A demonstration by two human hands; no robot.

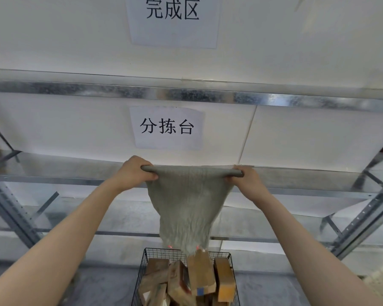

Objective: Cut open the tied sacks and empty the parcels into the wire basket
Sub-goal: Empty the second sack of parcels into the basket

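Both hands' grip holds sack upturned (over wire basket).

Two hands, one sack, one basket, two signs

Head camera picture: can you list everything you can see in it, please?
grey woven fabric sack: one, grey, hanging upside down over the basket
black wire basket: one, black, bottom centre, under the sack
brown cardboard parcels: several, heaped so I cannot count them, brown, inside the basket
white paper signs with black characters: two, white, on the wall, one above the other
silver metal shelving rack: one, silver-grey, against the wall
left hand: one, grips the sack's upper left corner
right hand: one, grips the sack's upper right corner
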